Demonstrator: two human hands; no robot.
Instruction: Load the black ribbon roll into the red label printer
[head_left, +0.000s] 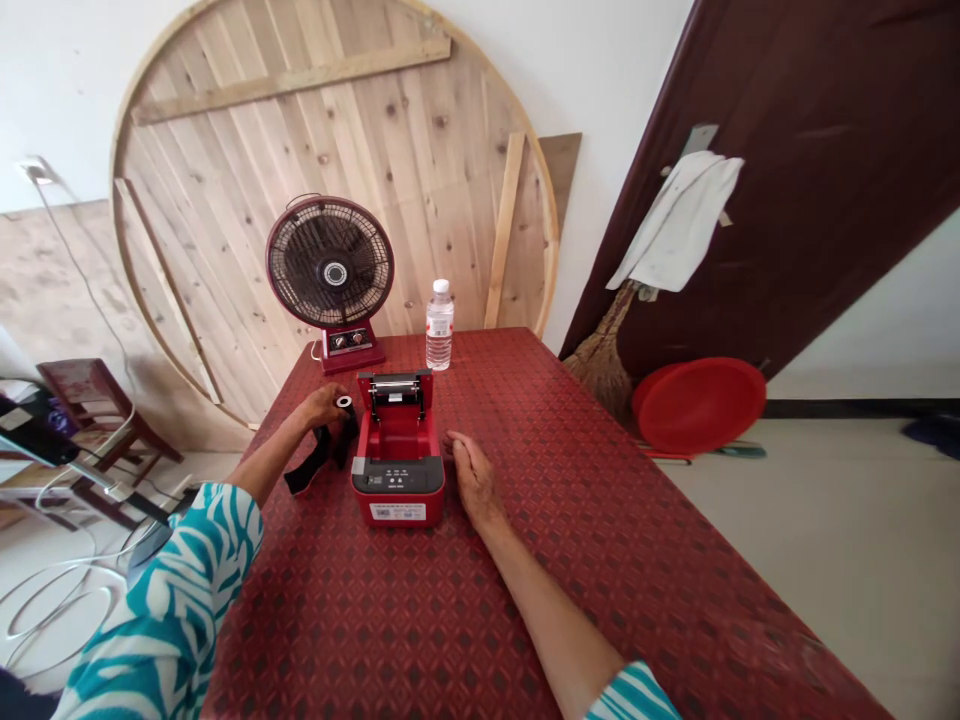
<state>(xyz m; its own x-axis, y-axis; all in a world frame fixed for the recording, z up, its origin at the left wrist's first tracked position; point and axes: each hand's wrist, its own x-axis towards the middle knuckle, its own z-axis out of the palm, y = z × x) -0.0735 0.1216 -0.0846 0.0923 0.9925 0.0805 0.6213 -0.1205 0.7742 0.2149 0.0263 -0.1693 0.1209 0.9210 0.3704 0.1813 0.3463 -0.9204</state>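
Two hands flank a red-and-black plastic box-shaped printer [399,508] on a table covered in dark-red patterned cloth [525,620]. The left hand [322,406] is at the black cylindrical roll with a white hollow core [346,428]. Its fingers are bent around the upper end and appear to grip the roll; the thumb is not clearly visible.

Position of roll: left of the printer, just beside its left wall. The core end faces up, so the long axis appears near upright, possibly tilted; whether the base bears on the cloth cannot be told. A loose black strip [304,474] trails from the roll toward the person's left.

Position of bay: the open red compartment [397,438] lies to the right of the left fingers and slightly nearer the person. The black-lined lid [395,388] stands raised at the far end. The left hand is the nearer to the roll.

The right hand [475,482] rests by the printer's right wall, fingers loosely curled, partly spread from the palm, with no object visible in them. Contact with the wall cannot be confirmed.
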